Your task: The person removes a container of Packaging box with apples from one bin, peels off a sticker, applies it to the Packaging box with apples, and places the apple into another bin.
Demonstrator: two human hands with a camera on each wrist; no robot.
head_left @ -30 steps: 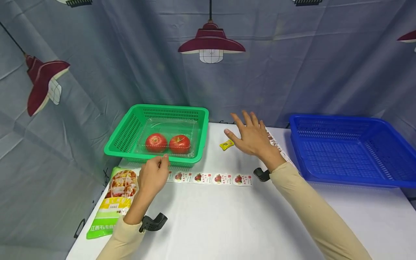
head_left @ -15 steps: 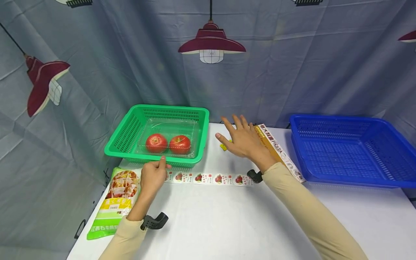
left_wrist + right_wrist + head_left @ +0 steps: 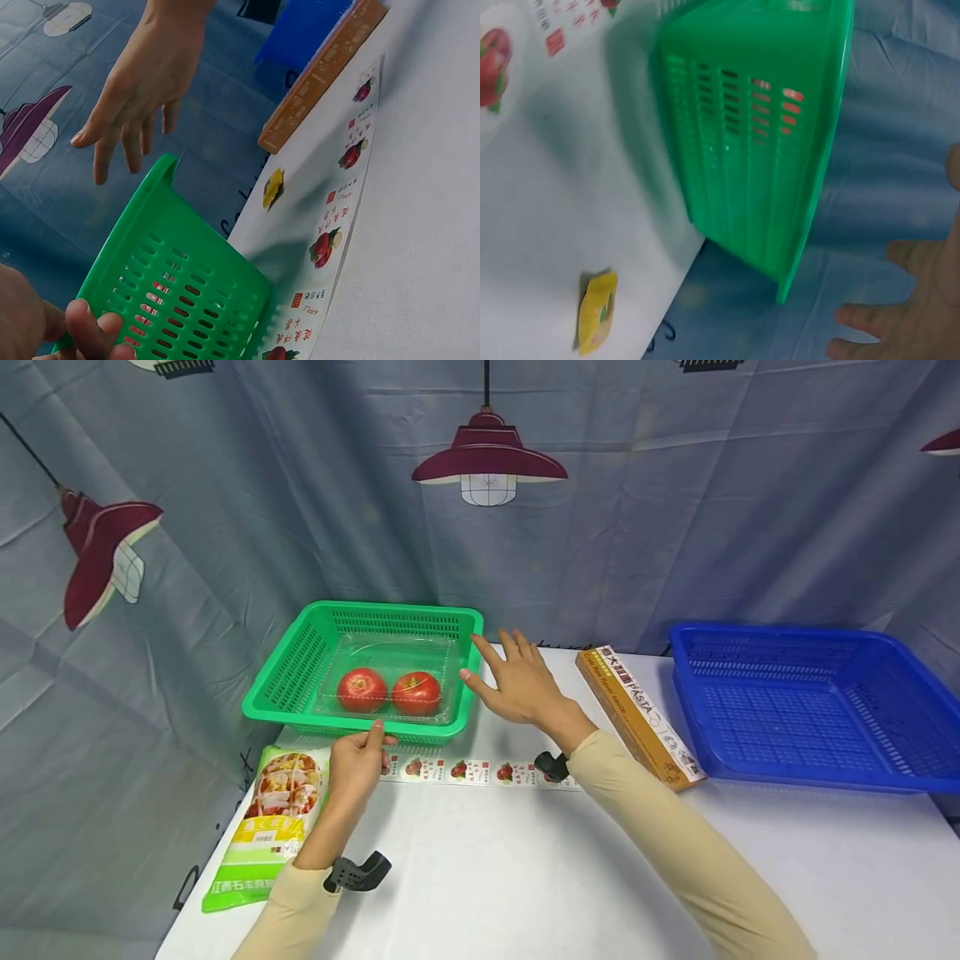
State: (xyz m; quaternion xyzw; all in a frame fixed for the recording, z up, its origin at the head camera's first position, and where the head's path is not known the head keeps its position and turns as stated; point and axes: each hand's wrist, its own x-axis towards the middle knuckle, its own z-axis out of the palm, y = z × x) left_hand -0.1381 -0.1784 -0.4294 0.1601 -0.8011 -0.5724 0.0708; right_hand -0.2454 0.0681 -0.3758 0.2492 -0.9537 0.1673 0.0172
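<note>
A green basket [image 3: 390,610] stands at the table's back left and holds a clear plastic box [image 3: 390,656] with two red tomatoes [image 3: 362,689]. My left hand [image 3: 375,735] is at the basket's front rim, thumb and forefinger pinching its lip; the curled fingers [image 3: 82,330] show by the mesh wall [image 3: 187,277]. Just right of the basket's right rim hovers my right hand [image 3: 495,664], fingers spread, holding nothing. Its fingers also show beside the basket [image 3: 780,150] in the right wrist view. A small yellow packet [image 3: 596,311] lies on the table beneath that hand.
A strip of fruit stickers [image 3: 465,770] lies in front of the basket. A green food packet [image 3: 266,822] lies at the left table edge. A long pasta box [image 3: 637,714] lies right of centre, next to a blue basket [image 3: 810,702]. A patterned curtain hangs behind.
My right hand has moved left from over the pasta box to the green basket's right rim, uncovering the box. My left hand has risen slightly to the basket's front rim.
</note>
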